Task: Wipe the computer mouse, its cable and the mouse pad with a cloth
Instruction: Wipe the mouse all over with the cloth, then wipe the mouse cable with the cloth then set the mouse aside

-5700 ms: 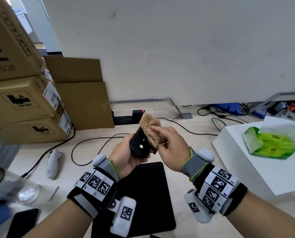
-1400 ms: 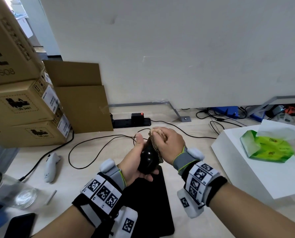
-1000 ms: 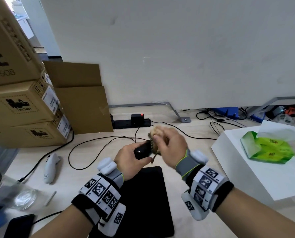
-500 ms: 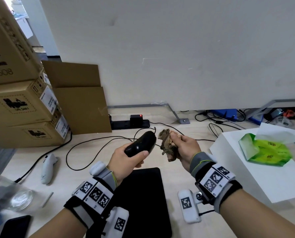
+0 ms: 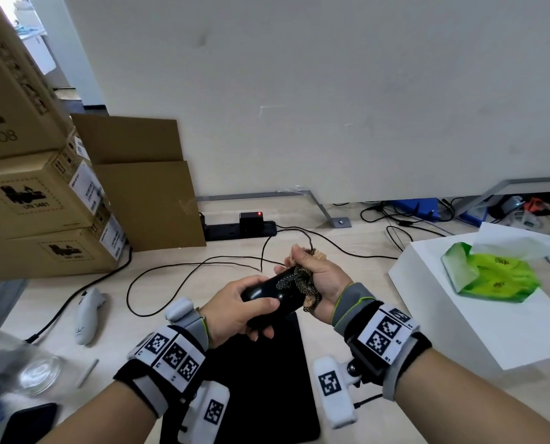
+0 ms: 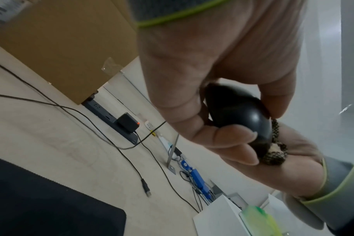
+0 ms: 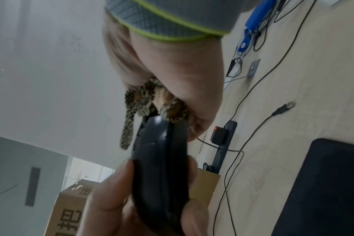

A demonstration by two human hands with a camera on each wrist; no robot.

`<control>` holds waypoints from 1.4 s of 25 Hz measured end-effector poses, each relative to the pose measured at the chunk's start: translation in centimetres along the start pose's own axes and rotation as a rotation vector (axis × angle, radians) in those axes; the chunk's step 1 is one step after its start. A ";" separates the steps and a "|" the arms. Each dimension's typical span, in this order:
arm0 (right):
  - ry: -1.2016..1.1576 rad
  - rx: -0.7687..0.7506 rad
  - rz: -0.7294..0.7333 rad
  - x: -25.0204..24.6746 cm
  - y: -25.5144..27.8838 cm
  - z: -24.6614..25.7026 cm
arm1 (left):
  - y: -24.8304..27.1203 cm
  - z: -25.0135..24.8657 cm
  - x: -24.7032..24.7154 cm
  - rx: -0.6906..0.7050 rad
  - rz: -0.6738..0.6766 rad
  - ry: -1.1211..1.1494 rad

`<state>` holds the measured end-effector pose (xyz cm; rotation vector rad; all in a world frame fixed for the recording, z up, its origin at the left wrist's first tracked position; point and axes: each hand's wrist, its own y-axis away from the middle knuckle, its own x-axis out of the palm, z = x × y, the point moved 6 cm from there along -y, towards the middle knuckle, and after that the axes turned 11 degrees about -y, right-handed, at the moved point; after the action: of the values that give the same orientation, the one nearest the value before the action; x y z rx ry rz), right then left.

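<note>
Pale wood counter (image 5: 177, 302), backed along its far edge by a white wall panel. Left edge hemmed in by stacked cardboard boxes (image 5: 39, 200); right side taken by a white box (image 5: 478, 318) carrying a green tissue pack (image 5: 488, 274). Open room lies in the middle, between boxes and white box.

Black mouse pad (image 5: 260, 379) flat on the counter at the near edge, directly under both hands, nothing resting on it.

Black mouse (image 5: 268, 294) held up off the pad. Left hand (image 5: 235, 309) grips its rear, thumb across the top and fingers curled beneath. Right hand (image 5: 318, 280) is closed in a fist round the brown knit cloth (image 5: 299, 283), bunched against the mouse's front end. The cable (image 5: 183, 267) loops over the counter behind the hands; it seems to run up into the right fist, though the head view is too crowded there to be sure.

Right wrist view alone shows the mouse's side seam and a tail of cloth (image 7: 129, 127) hanging loose past the nose. Both wrist views show a loose USB plug (image 6: 145, 186) lying on bare counter near the pad's far edge, hidden from the head view by the hands. Power strip (image 5: 238, 227) with a red-lit adapter sits at the wall.
</note>
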<state>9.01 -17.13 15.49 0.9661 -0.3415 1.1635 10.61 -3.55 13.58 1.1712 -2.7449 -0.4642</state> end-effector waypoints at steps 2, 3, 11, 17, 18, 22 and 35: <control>0.041 -0.067 -0.138 -0.6 -0.5 0.5 | -0.2 0.1 0.0 -0.011 0.004 -0.051; 0.082 -0.105 -0.205 -1.0 -0.8 0.8 | -0.3 0.2 0.0 -0.012 0.008 -0.078; 0.363 -0.281 -0.311 0.3 -1.6 4.2 | -1.1 4.7 -1.7 -0.162 -0.014 -0.316; 0.493 -0.406 -0.206 4.0 -0.5 6.1 | -1.3 9.6 -3.0 -0.378 0.052 -0.488; 0.492 -0.431 -0.193 4.5 -0.2 6.5 | -1.0 10.8 -3.1 -0.424 0.087 -0.514; 0.470 -0.469 -0.193 4.8 0.3 7.1 | 1.1 15.6 -4.3 -0.560 0.144 -0.787; 0.302 -0.251 -0.215 1.4 -1.9 0.6 | -2.1 1.0 0.2 0.087 -0.379 -0.733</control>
<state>11.44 -16.90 15.92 0.5812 -0.1320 1.0231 11.68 -4.82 11.97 1.8644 -3.1294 -0.9978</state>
